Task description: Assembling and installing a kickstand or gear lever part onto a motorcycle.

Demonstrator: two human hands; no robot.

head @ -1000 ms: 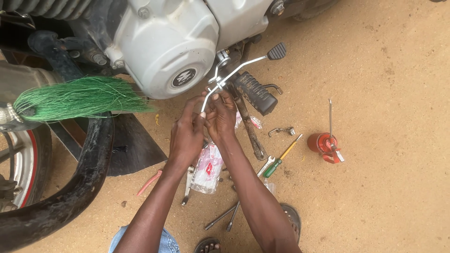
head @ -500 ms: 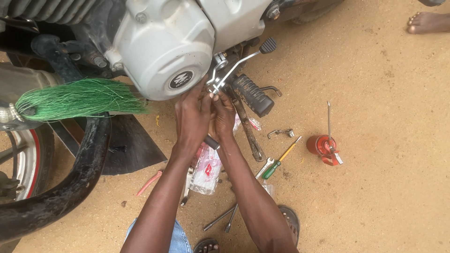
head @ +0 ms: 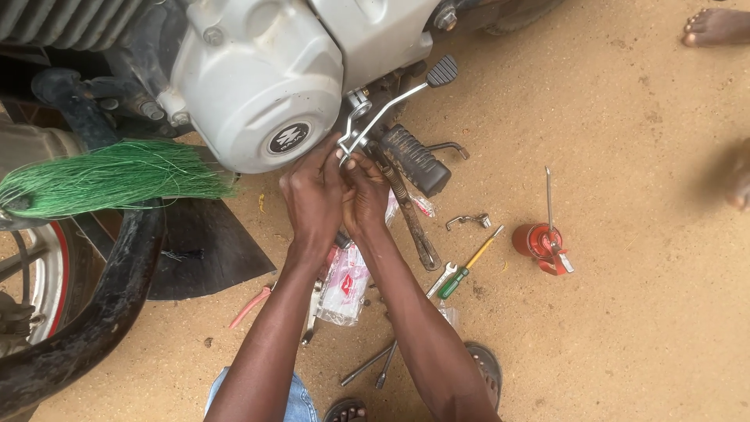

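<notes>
Both my hands work close together under a motorcycle's silver engine cover [head: 258, 86]. My left hand [head: 312, 195] and my right hand [head: 366, 194] pinch the lower end of a chrome gear lever [head: 391, 105], which rises to a black rubber tip at the upper right. A black ribbed footpeg [head: 416, 160] sits just right of my fingers. Whatever small part lies between my fingertips is hidden.
Sandy ground holds a green-handled screwdriver [head: 467, 266], a spanner [head: 439, 280], a red oil can [head: 539, 238], a plastic packet [head: 344, 281] and thin rods [head: 367, 363]. A black tyre [head: 101, 305] and green tassel [head: 117, 176] are left. Another person's bare foot [head: 715, 27] is upper right.
My hands have risen toward the engine and closed on the lever's lower end. The lever now stands straighter against the engine. The view has shifted, bringing a bare foot into sight.
</notes>
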